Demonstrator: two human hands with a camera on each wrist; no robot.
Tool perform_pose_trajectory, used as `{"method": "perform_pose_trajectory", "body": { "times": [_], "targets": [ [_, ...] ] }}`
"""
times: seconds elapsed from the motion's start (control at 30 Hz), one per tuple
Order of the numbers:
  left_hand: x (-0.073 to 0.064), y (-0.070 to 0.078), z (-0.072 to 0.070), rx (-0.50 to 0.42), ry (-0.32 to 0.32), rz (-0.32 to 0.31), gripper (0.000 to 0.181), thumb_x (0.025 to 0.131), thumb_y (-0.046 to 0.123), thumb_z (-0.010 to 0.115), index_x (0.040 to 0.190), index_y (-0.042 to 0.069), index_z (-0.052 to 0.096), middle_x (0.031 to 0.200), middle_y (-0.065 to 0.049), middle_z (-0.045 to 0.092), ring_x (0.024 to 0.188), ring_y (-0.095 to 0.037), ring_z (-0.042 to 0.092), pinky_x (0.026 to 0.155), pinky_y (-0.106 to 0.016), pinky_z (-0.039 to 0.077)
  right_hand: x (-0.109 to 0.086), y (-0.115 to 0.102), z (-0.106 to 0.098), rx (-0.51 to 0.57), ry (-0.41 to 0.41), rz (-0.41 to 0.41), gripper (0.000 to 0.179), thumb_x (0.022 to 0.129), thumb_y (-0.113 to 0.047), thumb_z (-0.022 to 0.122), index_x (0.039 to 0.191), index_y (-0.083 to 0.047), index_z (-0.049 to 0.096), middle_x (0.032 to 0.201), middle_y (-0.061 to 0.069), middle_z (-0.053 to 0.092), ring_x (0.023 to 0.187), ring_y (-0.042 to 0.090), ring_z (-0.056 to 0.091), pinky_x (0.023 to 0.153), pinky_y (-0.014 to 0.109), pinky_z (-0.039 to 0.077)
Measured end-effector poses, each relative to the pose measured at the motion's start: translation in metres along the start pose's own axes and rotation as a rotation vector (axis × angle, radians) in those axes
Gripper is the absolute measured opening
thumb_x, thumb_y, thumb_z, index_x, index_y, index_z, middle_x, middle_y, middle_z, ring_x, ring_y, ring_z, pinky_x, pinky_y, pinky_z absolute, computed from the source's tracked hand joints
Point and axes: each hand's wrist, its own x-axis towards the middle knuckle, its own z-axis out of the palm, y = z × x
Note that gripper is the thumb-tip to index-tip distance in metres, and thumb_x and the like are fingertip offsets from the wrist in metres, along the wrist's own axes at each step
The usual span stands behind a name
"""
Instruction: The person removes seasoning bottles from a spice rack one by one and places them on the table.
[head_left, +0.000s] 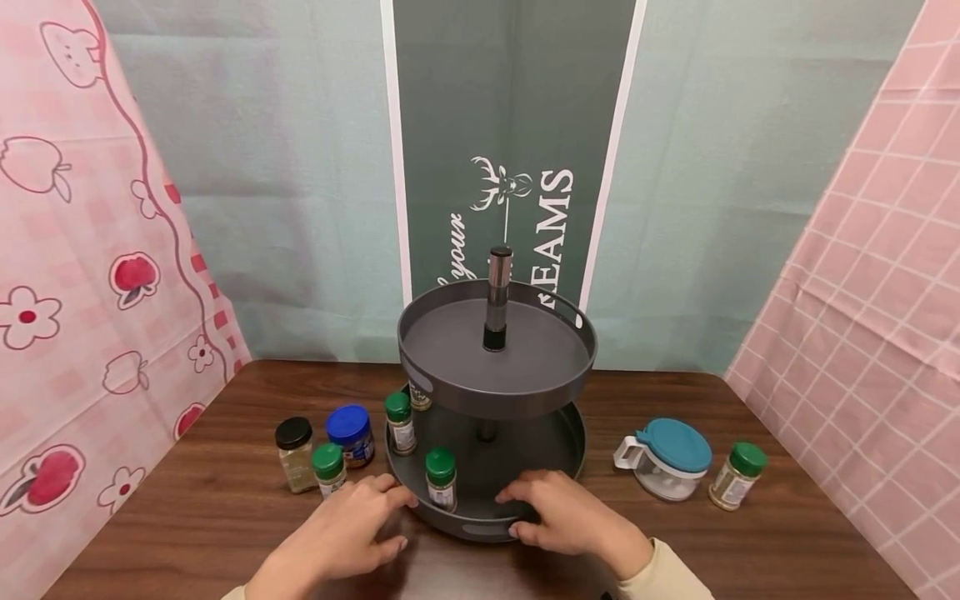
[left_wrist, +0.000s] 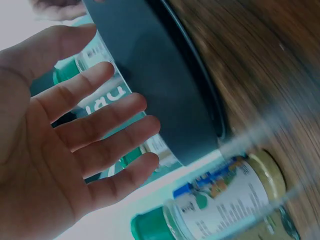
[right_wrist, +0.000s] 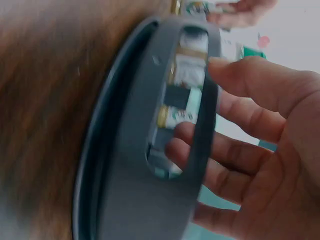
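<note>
A dark grey two-tier turntable (head_left: 495,400) with a metal centre post stands on the table. My right hand (head_left: 562,510) grips the front right of its lower tray rim, thumb outside and fingers over the inside; the right wrist view shows fingertips through the handle slot (right_wrist: 175,100). At the front left, my left hand (head_left: 348,525) has its fingers spread loosely, fingertips right at the lower rim. On the lower tray stand green-capped spice jars, one near the front (head_left: 441,482), another at the left edge (head_left: 401,425), and a partly hidden jar (head_left: 420,397) behind.
Left of the turntable stand a black-lidded jar (head_left: 297,454), a blue-lidded jar (head_left: 351,435) and a green-capped jar (head_left: 328,468) just beyond my left hand. To the right are a teal-lidded clear container (head_left: 672,458) with a white handle and another green-capped jar (head_left: 738,477).
</note>
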Motion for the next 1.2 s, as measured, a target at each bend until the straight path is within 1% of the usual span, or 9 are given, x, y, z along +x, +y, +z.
{"method": "perform_pose_trajectory", "body": {
  "times": [0.13,0.27,0.4,0.5,0.57,0.67,0.8,0.93,1.2],
  "targets": [
    [-0.001,-0.007,-0.001,0.011,-0.017,-0.042,0.032,0.075,0.028,0.075,0.103,0.014,0.065,0.093,0.003,0.056,0.077,-0.008,0.051,0.059,-0.034,0.043,0.008,-0.011,0.008,-0.075,0.025,-0.012,0.023,0.081,-0.015,0.068,0.104,-0.011,0.068,0.095,-0.002,0.062,0.086,0.009,0.058,0.071,0.031,0.048],
    [0.000,-0.014,0.002,0.010,-0.012,-0.057,0.033,0.074,0.028,0.075,0.102,0.014,0.065,0.091,0.003,0.055,0.072,-0.009,0.051,0.058,-0.032,0.043,0.016,-0.021,0.011,-0.142,0.055,-0.007,0.022,0.081,-0.016,0.069,0.102,-0.012,0.068,0.093,-0.002,0.062,0.083,0.009,0.058,0.068,0.034,0.048],
    [-0.001,-0.019,0.004,-0.007,-0.009,-0.079,0.034,0.073,0.027,0.076,0.102,0.014,0.064,0.091,0.003,0.054,0.072,-0.011,0.053,0.059,-0.032,0.044,0.022,-0.029,0.013,-0.137,0.065,0.025,0.020,0.080,-0.013,0.069,0.100,-0.013,0.068,0.090,-0.003,0.061,0.079,0.007,0.057,0.065,0.029,0.047],
    [-0.001,-0.022,0.005,-0.027,-0.028,-0.097,0.034,0.073,0.026,0.076,0.102,0.013,0.064,0.091,0.002,0.054,0.075,-0.012,0.053,0.060,-0.033,0.045,0.026,-0.033,0.016,-0.135,0.074,0.042,0.020,0.077,-0.006,0.067,0.095,-0.015,0.068,0.087,-0.006,0.060,0.075,0.005,0.056,0.059,0.023,0.046],
    [-0.002,-0.023,0.006,-0.024,-0.050,-0.105,0.035,0.073,0.026,0.075,0.103,0.011,0.064,0.089,0.002,0.053,0.074,-0.012,0.053,0.059,-0.032,0.045,0.028,-0.035,0.019,-0.138,0.088,0.046,0.022,0.074,-0.002,0.066,0.091,-0.016,0.067,0.084,-0.008,0.059,0.073,0.005,0.056,0.057,0.022,0.045],
    [-0.002,-0.025,0.008,0.008,-0.072,-0.110,0.036,0.073,0.025,0.075,0.103,0.009,0.064,0.085,0.003,0.051,0.073,-0.012,0.052,0.058,-0.032,0.045,0.029,-0.038,0.023,-0.126,0.112,0.054,0.023,0.073,0.001,0.065,0.086,-0.018,0.066,0.079,-0.010,0.056,0.072,0.005,0.056,0.054,0.022,0.044],
    [-0.003,-0.026,0.008,0.052,-0.069,-0.106,0.038,0.071,0.025,0.076,0.102,0.006,0.064,0.081,0.003,0.048,0.072,-0.014,0.051,0.058,-0.033,0.044,0.028,-0.039,0.027,-0.111,0.143,0.065,0.023,0.072,0.002,0.065,0.083,-0.018,0.065,0.076,-0.011,0.054,0.070,0.006,0.056,0.053,0.022,0.044],
    [-0.001,-0.025,0.008,0.066,-0.071,-0.107,0.039,0.071,0.026,0.076,0.102,0.006,0.064,0.080,0.003,0.047,0.070,-0.015,0.051,0.056,-0.034,0.044,0.027,-0.039,0.029,-0.106,0.170,0.063,0.023,0.071,0.003,0.065,0.082,-0.018,0.064,0.074,-0.011,0.053,0.070,0.006,0.055,0.053,0.022,0.044],
    [-0.002,-0.023,0.010,0.050,-0.122,-0.136,0.042,0.072,0.027,0.076,0.105,0.006,0.064,0.080,0.002,0.049,0.069,-0.015,0.051,0.055,-0.035,0.043,0.024,-0.037,0.029,-0.092,0.184,0.046,0.024,0.071,0.004,0.065,0.082,-0.018,0.065,0.075,-0.011,0.053,0.071,0.006,0.055,0.054,0.021,0.044]
  ]
}}
